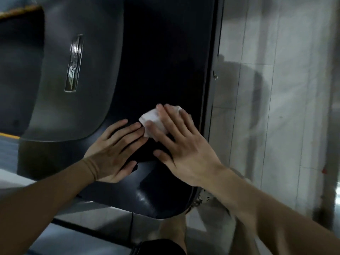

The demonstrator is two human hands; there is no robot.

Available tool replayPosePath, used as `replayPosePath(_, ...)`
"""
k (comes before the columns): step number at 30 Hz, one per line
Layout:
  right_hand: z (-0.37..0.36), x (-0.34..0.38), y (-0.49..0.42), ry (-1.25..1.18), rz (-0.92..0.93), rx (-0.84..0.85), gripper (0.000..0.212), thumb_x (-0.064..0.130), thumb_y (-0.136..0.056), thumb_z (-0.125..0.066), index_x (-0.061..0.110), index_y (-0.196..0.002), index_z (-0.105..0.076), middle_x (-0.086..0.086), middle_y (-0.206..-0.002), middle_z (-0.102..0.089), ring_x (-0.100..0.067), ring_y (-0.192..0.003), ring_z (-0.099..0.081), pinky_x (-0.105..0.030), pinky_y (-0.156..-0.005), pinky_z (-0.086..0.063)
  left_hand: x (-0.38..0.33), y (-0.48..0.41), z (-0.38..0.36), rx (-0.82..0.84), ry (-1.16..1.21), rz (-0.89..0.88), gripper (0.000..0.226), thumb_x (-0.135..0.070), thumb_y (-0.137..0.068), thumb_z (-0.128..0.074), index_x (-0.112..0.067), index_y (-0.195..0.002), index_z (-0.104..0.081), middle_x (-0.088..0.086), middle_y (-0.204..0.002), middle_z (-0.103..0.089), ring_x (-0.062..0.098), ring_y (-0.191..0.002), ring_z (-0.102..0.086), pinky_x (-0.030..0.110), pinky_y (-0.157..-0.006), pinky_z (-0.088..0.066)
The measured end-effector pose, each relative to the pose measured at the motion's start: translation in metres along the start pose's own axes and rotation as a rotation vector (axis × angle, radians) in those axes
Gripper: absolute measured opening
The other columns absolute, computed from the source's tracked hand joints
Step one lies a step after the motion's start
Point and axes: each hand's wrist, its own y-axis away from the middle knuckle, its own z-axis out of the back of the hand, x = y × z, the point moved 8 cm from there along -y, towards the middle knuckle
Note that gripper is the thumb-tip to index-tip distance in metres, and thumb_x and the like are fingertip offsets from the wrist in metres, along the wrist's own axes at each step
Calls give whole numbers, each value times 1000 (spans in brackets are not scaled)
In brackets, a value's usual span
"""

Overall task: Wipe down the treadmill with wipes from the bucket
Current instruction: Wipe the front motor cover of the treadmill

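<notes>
The treadmill's dark glossy cover (161,57) fills the middle of the view, with a grey panel (60,115) and a silver badge (74,65) on its left. My right hand (180,144) lies flat with straight fingers, pressing a crumpled white wipe (153,117) against the dark cover. My left hand (112,153) rests flat on the same surface just to the left, its fingertips almost touching the wipe. The wipe bucket is not in view.
A glossy pale tiled wall (276,107) rises on the right, close beside the treadmill's black edge frame (213,89). Grey floor (103,218) shows below the cover's rounded lower rim. A yellow stripe (9,135) runs at the far left.
</notes>
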Motion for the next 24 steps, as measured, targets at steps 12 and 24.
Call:
replayPosePath(12,-2,20,-21,53,314,27,63,50,-113,-27,21,-169,-26,-13,-178,-5,-34,-164,0,-56,-131,-9,-18,28,38,-57,128,705,80,-36,-100,-61,-2,-165,-30,24,-171,-26,40,-162,-22,60,-130,-22)
replayPosePath(24,7,5,-17,34,547,74,63,47,-111,-39,25,-168,-27,-8,-177,-14,-33,-164,-7,-54,-132,-8,-72,58,-9,114,667,1528,188,-113,-21,-56,-23,-166,24,-3,-173,34,19,-160,31,54,-134,3)
